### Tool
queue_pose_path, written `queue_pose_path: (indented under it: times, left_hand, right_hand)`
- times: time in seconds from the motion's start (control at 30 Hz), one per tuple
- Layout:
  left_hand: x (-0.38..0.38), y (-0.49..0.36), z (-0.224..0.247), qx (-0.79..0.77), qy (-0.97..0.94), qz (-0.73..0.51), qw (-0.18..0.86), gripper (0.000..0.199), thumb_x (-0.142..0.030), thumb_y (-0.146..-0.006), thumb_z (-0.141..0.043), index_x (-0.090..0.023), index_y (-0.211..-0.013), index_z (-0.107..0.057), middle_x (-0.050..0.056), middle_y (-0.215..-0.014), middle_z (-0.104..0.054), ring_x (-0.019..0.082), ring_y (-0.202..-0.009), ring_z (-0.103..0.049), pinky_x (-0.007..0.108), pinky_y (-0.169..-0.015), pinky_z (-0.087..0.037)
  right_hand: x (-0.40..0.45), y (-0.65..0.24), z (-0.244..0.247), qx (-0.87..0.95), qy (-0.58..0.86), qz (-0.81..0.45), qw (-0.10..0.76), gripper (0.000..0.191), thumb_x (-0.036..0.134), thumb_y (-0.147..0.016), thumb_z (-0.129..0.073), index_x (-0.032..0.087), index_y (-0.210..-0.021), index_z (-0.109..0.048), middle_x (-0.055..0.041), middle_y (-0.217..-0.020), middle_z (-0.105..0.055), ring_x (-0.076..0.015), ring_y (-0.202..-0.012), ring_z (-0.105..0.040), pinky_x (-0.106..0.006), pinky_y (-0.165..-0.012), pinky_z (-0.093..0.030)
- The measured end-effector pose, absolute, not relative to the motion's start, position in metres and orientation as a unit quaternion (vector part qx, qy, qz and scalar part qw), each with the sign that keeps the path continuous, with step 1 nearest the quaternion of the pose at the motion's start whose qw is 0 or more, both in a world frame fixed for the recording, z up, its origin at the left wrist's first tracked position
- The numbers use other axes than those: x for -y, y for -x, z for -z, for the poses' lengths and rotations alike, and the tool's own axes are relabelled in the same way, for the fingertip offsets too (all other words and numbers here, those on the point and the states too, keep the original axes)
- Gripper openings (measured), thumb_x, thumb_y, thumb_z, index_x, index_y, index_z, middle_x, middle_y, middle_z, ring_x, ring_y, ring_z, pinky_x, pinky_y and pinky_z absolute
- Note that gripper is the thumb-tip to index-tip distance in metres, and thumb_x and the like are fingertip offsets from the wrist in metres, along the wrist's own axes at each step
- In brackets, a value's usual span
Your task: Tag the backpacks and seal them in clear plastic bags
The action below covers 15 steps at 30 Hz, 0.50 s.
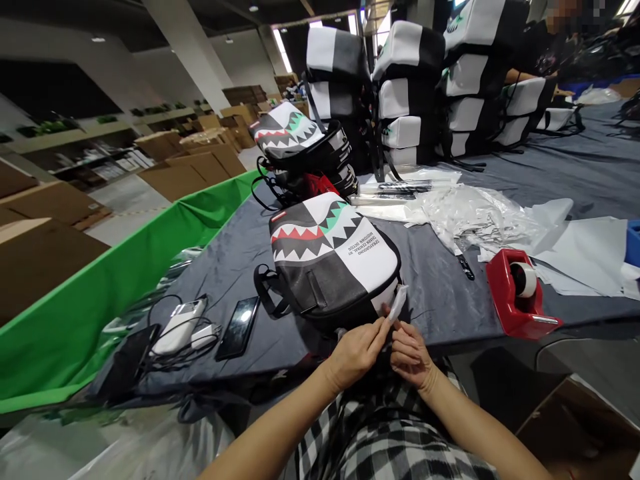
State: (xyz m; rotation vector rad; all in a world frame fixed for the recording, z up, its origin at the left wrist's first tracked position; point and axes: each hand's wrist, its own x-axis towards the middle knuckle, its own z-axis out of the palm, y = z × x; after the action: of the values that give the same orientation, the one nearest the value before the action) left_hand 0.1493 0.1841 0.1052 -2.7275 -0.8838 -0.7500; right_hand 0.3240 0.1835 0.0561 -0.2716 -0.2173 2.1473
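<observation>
Your left hand [361, 345] pinches a white strip [399, 303] at the near right corner of the shark-mouth backpack [333, 260] on the bench [445, 312]; your right hand [411, 353] curls beside it, its grip unclear.

Workshop with cartons [193, 172], stacked backpacks [393, 98]

Bare left forearm [285, 417] slants in from seven o'clock, aimed between one and two! Its straight left wrist [334, 375] leads into a left hand [357, 350], back turned up, fingers reaching out and drawn into a pinch at the tips. From five o'clock, the bare right forearm [475, 420] angles towards ten or eleven, and the right hand [411, 353] sits at three o'clock of its partner, fingers curled inward, fingertips close beside the left's!
</observation>
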Motion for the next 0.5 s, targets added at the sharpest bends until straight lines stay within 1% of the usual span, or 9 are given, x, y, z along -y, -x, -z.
queue_pose_path:
  times: [0.07, 0.13, 0.2, 0.23, 0.3, 0.37, 0.43, 0.5]
  left_hand:
    - [-0.179, -0.142, -0.106, 0.267, 0.926, 0.229, 0.14, 0.047, -0.011, -0.099, -0.038, -0.008, -0.146, -0.042, 0.021, -0.134, -0.063, 0.025, -0.121, -0.062, 0.04, -0.1, -0.052]
    - [-0.172, -0.132, -0.109, 0.263, 0.927, 0.212, 0.16, 0.046, -0.013, -0.1, -0.035, -0.012, -0.145, -0.045, 0.019, -0.139, -0.06, 0.024, -0.131, -0.054, 0.043, -0.11, -0.043]
    - [-0.166, -0.118, -0.111, 0.277, 0.918, 0.226, 0.169, 0.043, -0.014, -0.101, -0.032, -0.014, -0.141, -0.05, 0.017, -0.138, -0.061, 0.023, -0.133, -0.052, 0.042, -0.114, -0.037]
    - [-0.165, -0.111, -0.113, 0.288, 0.911, 0.237, 0.174, 0.041, -0.014, -0.101, -0.034, -0.014, -0.138, -0.053, 0.016, -0.134, -0.064, 0.022, -0.129, -0.055, 0.041, -0.113, -0.037]
    - [-0.166, -0.096, -0.116, 0.308, 0.902, 0.234, 0.19, 0.035, -0.013, -0.1, -0.041, -0.014, -0.13, -0.058, 0.014, -0.122, -0.07, 0.022, -0.117, -0.061, 0.038, -0.106, -0.041]
    - [-0.173, -0.085, -0.122, 0.304, 0.913, 0.19, 0.198, 0.031, -0.01, -0.096, -0.049, -0.016, -0.124, -0.061, 0.009, -0.113, -0.073, 0.019, -0.105, -0.064, 0.033, -0.098, -0.044]
    - [-0.182, -0.079, -0.13, 0.276, 0.933, 0.135, 0.184, 0.031, -0.009, -0.095, -0.052, -0.021, -0.121, -0.062, 0.006, -0.111, -0.073, 0.016, -0.103, -0.064, 0.028, -0.093, -0.046]
    - [-0.191, -0.078, -0.136, 0.253, 0.949, 0.105, 0.157, 0.03, -0.009, -0.094, -0.052, -0.025, -0.118, -0.063, 0.004, -0.113, -0.071, 0.014, -0.105, -0.063, 0.025, -0.092, -0.046]
  right_hand:
    - [-0.177, -0.321, -0.053, 0.101, 0.108, -0.887, 0.437, 0.026, 0.033, -0.085, -0.072, 0.017, -0.073, -0.056, 0.0137, -0.048, -0.029, -0.0018, -0.036, -0.007, -0.01, -0.032, -0.015]
    - [-0.173, -0.318, -0.053, 0.117, 0.105, -0.896, 0.416, 0.02, 0.032, -0.084, -0.073, 0.017, -0.081, -0.06, 0.0139, -0.049, -0.031, -0.0021, -0.036, -0.007, -0.01, -0.032, -0.016]
    - [-0.172, -0.314, -0.056, 0.12, 0.101, -0.896, 0.416, 0.019, 0.031, -0.084, -0.073, 0.018, -0.093, -0.063, 0.0146, -0.049, -0.031, -0.0019, -0.036, -0.006, -0.01, -0.032, -0.014]
    - [-0.173, -0.313, -0.058, 0.118, 0.096, -0.896, 0.418, 0.02, 0.031, -0.084, -0.074, 0.018, -0.096, -0.064, 0.015, -0.048, -0.03, -0.0018, -0.036, -0.006, -0.01, -0.031, -0.012]
    - [-0.174, -0.311, -0.063, 0.112, 0.086, -0.898, 0.416, 0.021, 0.029, -0.083, -0.075, 0.019, -0.099, -0.064, 0.0159, -0.046, -0.028, -0.0014, -0.035, -0.004, -0.01, -0.031, -0.011]
    - [-0.175, -0.311, -0.068, 0.112, 0.082, -0.903, 0.407, 0.021, 0.026, -0.082, -0.076, 0.021, -0.098, -0.063, 0.0168, -0.045, -0.027, -0.0011, -0.034, -0.004, -0.01, -0.03, -0.011]
    - [-0.175, -0.312, -0.072, 0.118, 0.091, -0.901, 0.407, 0.022, 0.025, -0.082, -0.077, 0.022, -0.098, -0.062, 0.0172, -0.046, -0.026, -0.0008, -0.033, -0.004, -0.01, -0.03, -0.012]
    - [-0.175, -0.314, -0.072, 0.128, 0.103, -0.897, 0.41, 0.022, 0.026, -0.083, -0.075, 0.022, -0.099, -0.061, 0.0171, -0.047, -0.026, -0.0009, -0.033, -0.005, -0.01, -0.03, -0.012]
